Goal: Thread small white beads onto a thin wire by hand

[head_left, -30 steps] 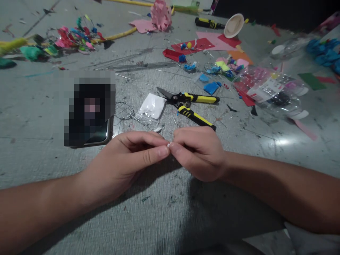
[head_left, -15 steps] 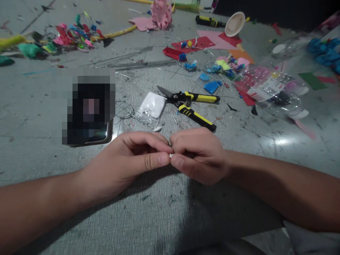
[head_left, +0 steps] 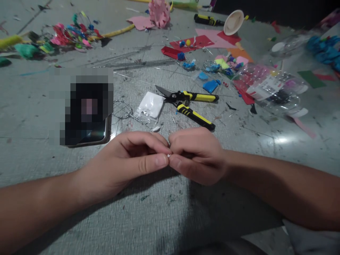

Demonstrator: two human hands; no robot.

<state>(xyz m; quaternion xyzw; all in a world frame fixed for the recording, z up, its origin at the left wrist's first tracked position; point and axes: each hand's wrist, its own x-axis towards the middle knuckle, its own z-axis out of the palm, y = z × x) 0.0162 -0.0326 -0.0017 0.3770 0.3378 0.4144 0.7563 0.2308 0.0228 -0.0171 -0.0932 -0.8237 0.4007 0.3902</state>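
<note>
My left hand (head_left: 132, 159) and my right hand (head_left: 198, 156) meet above the table, fingertip to fingertip. Between their thumbs and forefingers a tiny piece of white clay (head_left: 168, 156) is pinched, mostly hidden by the fingers. Just beyond the hands lies a clear plastic bag of white clay (head_left: 151, 105), with a small loose white lump (head_left: 156, 129) in front of it. Yellow-and-black snips (head_left: 188, 102) rest beside the bag, their blades apart. A loop of twisted wire (head_left: 122, 109) lies left of the bag.
A phone (head_left: 105, 136), partly blurred out, lies to the left. Clear plastic packaging (head_left: 271, 88) stands at the right. Coloured clay bits (head_left: 70, 35), red paper (head_left: 193, 42), a paper cup (head_left: 233, 22) and a black-and-yellow tool (head_left: 207, 20) are scattered at the back.
The whole view has shifted slightly, so things appear a little further left. The white piece shows less between my fingertips; both hands keep their pinch.
</note>
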